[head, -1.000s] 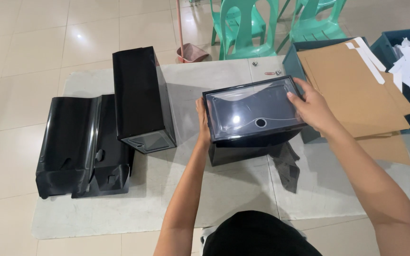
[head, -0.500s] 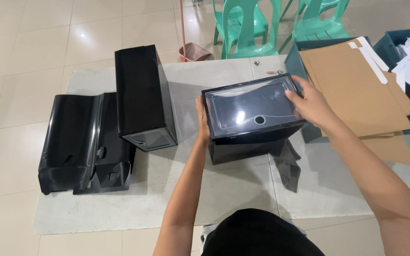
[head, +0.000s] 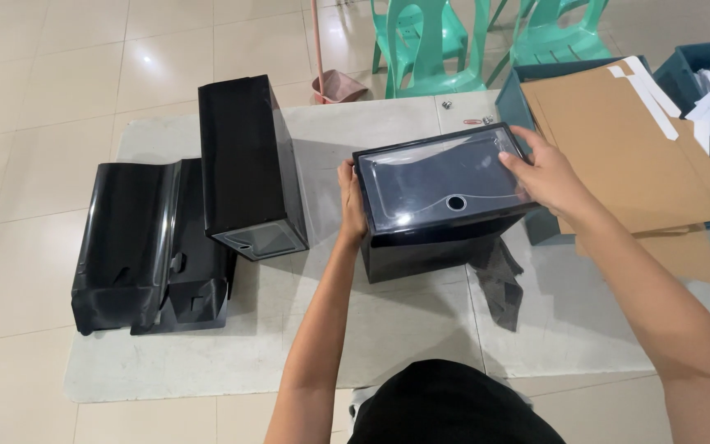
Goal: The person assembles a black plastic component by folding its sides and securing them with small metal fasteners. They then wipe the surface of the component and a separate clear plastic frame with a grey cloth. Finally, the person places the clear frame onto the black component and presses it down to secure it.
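Observation:
A black plastic box (head: pixel 437 247) with a clear front panel and a round hole stands on the white mat (head: pixel 404 329) in front of me. My left hand (head: pixel 350 205) grips its left side. My right hand (head: pixel 542 174) presses on the panel's upper right corner. A second finished black box (head: pixel 246 164) lies on its side to the left. Further left sits a pile of unassembled black plastic sheets (head: pixel 149 247).
Flat brown cardboard sheets (head: pixel 618 140) lie over a dark teal bin (head: pixel 527 90) at right. A crumpled dark cloth or film (head: pixel 499 279) lies beside the box. Green plastic chairs (head: pixel 429 41) and a dustpan (head: pixel 338 86) stand behind on the tiled floor.
The view has shifted slightly. Both hands stay on the box, which has barely moved.

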